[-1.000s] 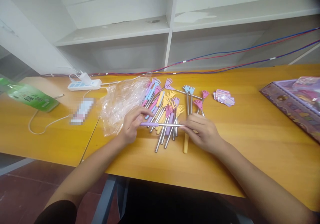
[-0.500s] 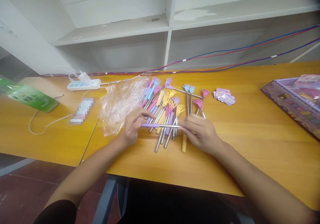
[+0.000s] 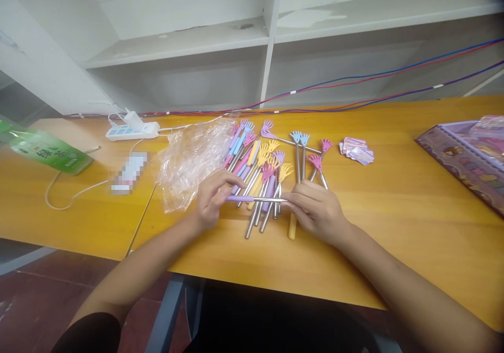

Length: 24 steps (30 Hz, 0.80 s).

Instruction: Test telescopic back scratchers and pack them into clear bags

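Note:
My left hand (image 3: pixel 211 198) is closed at the end of the purple grip of a back scratcher (image 3: pixel 240 199), its index finger stretched out above. With thumb and fingers, my right hand (image 3: pixel 313 209) pinches the thin end of the same back scratcher's metal rod; no claw shows on it. The rod lies level between both hands, above a pile of back scratchers (image 3: pixel 258 177) with pink, blue, yellow and purple claws. Beside my right hand, several more back scratchers (image 3: pixel 303 153) lie with blue and pink claws; the hand partly hides them.
Crumpled clear plastic bags (image 3: pixel 189 164) lie left of the pile. Further left are a power strip (image 3: pixel 134 131), a blurred-out flat object (image 3: pixel 129 173) and a green bottle (image 3: pixel 47 151). Small printed cards (image 3: pixel 356 151) and a patterned box (image 3: pixel 457 159) are at the right.
The view has shifted slightly. Both hands keep the same hold on the back scratcher, and the pile looks unchanged.

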{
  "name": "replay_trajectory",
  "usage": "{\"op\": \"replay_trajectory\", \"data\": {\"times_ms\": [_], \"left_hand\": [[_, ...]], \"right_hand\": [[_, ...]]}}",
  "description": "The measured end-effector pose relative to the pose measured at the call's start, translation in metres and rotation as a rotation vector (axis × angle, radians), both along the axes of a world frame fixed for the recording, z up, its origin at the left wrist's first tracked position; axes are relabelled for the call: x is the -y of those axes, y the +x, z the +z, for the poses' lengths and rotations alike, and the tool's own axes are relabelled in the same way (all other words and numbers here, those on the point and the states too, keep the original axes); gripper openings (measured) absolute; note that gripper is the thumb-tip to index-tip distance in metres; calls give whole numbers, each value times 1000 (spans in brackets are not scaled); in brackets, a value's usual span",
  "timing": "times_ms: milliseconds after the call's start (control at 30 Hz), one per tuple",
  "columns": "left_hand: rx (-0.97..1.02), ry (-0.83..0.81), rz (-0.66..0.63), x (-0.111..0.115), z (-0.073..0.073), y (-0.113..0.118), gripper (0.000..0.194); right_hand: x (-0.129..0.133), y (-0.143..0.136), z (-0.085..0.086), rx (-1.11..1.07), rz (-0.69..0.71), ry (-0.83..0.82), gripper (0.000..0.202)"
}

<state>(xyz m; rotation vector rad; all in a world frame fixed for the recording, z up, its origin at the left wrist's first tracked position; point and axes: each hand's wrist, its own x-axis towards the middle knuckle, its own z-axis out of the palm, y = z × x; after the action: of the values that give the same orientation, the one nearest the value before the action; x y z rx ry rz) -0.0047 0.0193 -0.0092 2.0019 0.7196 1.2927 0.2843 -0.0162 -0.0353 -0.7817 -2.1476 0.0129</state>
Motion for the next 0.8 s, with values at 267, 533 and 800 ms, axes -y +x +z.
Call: {"op": "replay_trajectory", "data": {"times_ms": [267, 533, 800], "left_hand": [[-31, 17, 15, 3, 1, 1, 42], [-39, 37, -31, 3, 1, 1, 38], [-35, 34, -41, 4, 1, 3, 37]], "right_hand": [[1, -1, 1, 3, 14, 27, 13], [2, -1, -1, 6, 5, 17, 14], [2, -1, 1, 4, 11, 14, 13]]}}
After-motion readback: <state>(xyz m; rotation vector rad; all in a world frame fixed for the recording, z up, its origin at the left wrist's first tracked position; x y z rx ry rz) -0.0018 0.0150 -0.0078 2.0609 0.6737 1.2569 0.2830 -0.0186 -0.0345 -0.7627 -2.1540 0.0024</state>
